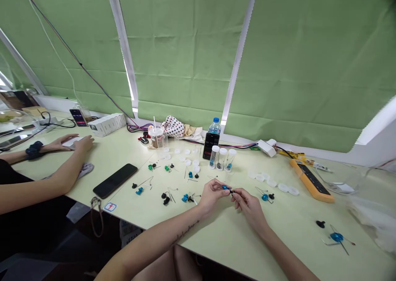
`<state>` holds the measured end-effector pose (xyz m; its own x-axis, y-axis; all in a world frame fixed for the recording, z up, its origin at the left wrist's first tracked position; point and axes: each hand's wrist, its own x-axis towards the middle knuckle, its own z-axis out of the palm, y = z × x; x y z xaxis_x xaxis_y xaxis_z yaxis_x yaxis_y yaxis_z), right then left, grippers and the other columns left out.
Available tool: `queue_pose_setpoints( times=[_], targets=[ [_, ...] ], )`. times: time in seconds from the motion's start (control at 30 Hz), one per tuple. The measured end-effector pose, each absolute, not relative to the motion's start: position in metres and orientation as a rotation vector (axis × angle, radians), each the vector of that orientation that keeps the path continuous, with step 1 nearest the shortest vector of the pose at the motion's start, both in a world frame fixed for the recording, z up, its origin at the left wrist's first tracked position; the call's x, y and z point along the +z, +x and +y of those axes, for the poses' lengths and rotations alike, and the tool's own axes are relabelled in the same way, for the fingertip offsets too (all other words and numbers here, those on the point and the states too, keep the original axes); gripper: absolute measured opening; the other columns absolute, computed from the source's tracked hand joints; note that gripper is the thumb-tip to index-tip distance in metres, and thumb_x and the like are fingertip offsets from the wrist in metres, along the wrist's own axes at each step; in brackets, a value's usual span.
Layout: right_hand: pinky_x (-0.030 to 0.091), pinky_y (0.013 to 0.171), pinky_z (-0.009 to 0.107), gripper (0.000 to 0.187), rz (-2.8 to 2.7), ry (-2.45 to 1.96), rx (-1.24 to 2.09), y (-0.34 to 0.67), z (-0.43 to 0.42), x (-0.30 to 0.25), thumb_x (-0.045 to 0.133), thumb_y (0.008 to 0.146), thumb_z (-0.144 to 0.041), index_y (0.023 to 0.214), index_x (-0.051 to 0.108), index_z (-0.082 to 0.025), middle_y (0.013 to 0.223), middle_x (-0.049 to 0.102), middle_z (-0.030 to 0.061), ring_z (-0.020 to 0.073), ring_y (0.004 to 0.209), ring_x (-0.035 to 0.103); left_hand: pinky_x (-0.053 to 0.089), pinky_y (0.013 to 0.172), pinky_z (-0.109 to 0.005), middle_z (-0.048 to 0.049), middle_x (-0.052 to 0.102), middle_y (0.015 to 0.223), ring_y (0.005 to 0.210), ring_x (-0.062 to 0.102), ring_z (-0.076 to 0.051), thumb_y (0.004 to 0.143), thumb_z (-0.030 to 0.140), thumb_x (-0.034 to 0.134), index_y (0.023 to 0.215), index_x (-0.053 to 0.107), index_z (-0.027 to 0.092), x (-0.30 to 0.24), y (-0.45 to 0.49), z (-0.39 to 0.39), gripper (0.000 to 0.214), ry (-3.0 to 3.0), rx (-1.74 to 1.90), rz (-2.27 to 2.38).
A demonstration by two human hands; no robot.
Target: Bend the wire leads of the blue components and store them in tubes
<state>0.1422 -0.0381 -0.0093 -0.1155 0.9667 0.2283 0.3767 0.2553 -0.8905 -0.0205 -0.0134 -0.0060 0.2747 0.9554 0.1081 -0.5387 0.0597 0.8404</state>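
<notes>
My left hand (211, 194) pinches a small blue part (225, 187) just above the pale green table (235, 235). Its fingers are curled closed on it. My right hand (247, 202) meets it from the right, pinching a small black piece (232, 191) that touches the blue part. Several more blue, green and black small parts with thin metal pins lie around, such as a blue one (185, 197), a blue one (265, 197) with a black knob and a larger blue one (336, 237) at the right.
Three clear vials (222, 158), white caps (272, 183), a phone showing a timer (210, 145), a water bottle (214, 127) and an orange meter (311, 180) stand behind. A black phone (115, 180) lies left. Another person's arms (58, 174) rest on the table's left end.
</notes>
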Motion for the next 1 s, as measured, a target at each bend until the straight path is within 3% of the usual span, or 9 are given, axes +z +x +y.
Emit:
queue_pose_setpoints(
  times=[0.1, 0.4, 0.6, 0.7, 0.9, 1.0],
  targets=[
    [0.047, 0.052, 0.027, 0.042, -1.616, -1.270, 0.825, 0.1422, -0.0376, -0.0100, 0.053, 0.081, -0.055, 0.104, 0.052, -0.019, 0.079, 0.063, 0.0040, 0.0153, 0.058, 0.057, 0.047, 0.078, -0.032, -0.0090, 0.069, 0.087, 0.079, 0.063, -0.016, 0.062, 0.020, 0.078, 0.082, 0.056, 0.013, -0.0063, -0.0200, -0.0127, 0.030, 0.900, 1.239, 0.575],
    [0.045, 0.049, 0.025, 0.036, -1.679, -1.284, 0.816, 0.1404, -0.0435, -0.0036, 0.046, 0.086, -0.053, 0.085, 0.058, -0.020, 0.069, 0.062, 0.0029, 0.0144, 0.056, 0.055, 0.047, 0.080, -0.034, -0.0082, 0.069, 0.087, 0.079, 0.064, -0.017, 0.059, 0.021, 0.080, 0.080, 0.056, 0.013, -0.0031, -0.0205, -0.0147, 0.033, 0.891, 1.213, 0.569],
    [0.049, 0.060, 0.029, 0.042, -1.645, -1.282, 0.751, 0.1407, -0.0410, -0.0069, 0.053, 0.082, -0.053, 0.106, 0.052, -0.020, 0.080, 0.063, 0.0045, 0.0172, 0.064, 0.059, 0.047, 0.076, -0.032, -0.0082, 0.069, 0.084, 0.076, 0.064, -0.016, 0.055, 0.021, 0.082, 0.078, 0.055, 0.013, -0.0049, -0.0197, -0.0118, 0.037, 0.855, 1.240, 0.592],
    [0.050, 0.063, 0.031, 0.037, -1.700, -1.270, 0.704, 0.1421, -0.0408, -0.0091, 0.050, 0.083, -0.054, 0.097, 0.055, -0.020, 0.080, 0.063, 0.0063, 0.0197, 0.069, 0.059, 0.047, 0.078, -0.032, -0.0087, 0.069, 0.085, 0.077, 0.064, -0.017, 0.056, 0.021, 0.082, 0.078, 0.055, 0.013, -0.0061, -0.0197, -0.0124, 0.036, 0.868, 1.226, 0.571],
    [0.044, 0.054, 0.027, 0.040, -1.771, -1.339, 0.762, 0.1430, -0.0431, -0.0099, 0.034, 0.091, -0.052, 0.078, 0.056, -0.021, 0.064, 0.060, 0.0029, 0.0153, 0.054, 0.054, 0.047, 0.077, -0.032, -0.0083, 0.069, 0.084, 0.075, 0.064, -0.016, 0.053, 0.022, 0.083, 0.075, 0.054, 0.013, -0.0075, -0.0188, -0.0132, 0.038, 0.888, 1.208, 0.552],
    [0.047, 0.054, 0.027, 0.037, -1.719, -1.333, 0.748, 0.1417, -0.0418, -0.0107, 0.040, 0.089, -0.052, 0.096, 0.057, -0.020, 0.069, 0.062, 0.0034, 0.0155, 0.056, 0.055, 0.047, 0.077, -0.032, -0.0082, 0.069, 0.084, 0.078, 0.064, -0.017, 0.054, 0.022, 0.083, 0.075, 0.054, 0.013, -0.0061, -0.0191, -0.0126, 0.037, 0.884, 1.237, 0.558]
  ],
)
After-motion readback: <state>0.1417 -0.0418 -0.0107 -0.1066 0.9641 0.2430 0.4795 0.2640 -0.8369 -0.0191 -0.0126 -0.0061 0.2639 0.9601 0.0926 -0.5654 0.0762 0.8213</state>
